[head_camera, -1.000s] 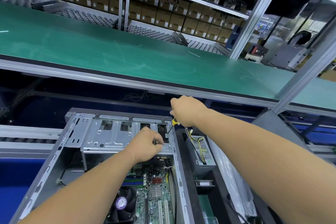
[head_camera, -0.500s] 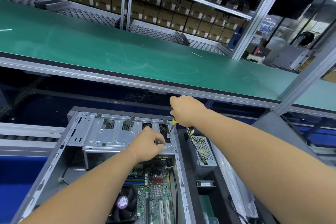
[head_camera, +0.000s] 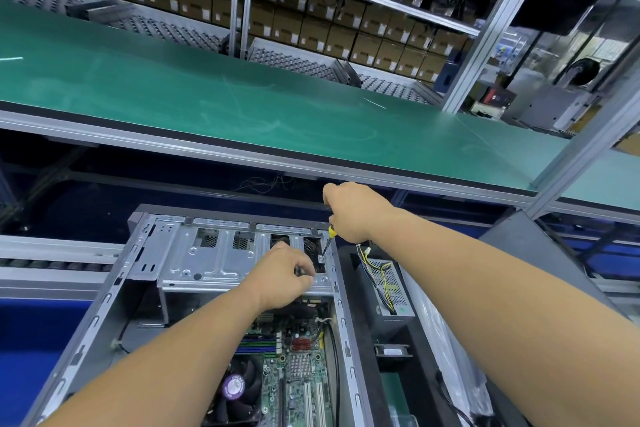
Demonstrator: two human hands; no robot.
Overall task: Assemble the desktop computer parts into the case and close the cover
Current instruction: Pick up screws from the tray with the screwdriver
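Screw being driven into drive cage (head_camera: 207, 260), frame centre.
Screwdriver (head_camera: 328, 242) gripped by right hand (head_camera: 349, 210); left hand (head_camera: 284, 274) curled on cage edge, contents unclear; tip slip could strip screw.

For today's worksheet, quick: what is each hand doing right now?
Left hand: curled, resting on the drive cage; something dark in its fingers, unidentifiable.
Right hand: closed around a yellow-handled screwdriver, tip at the cage corner.
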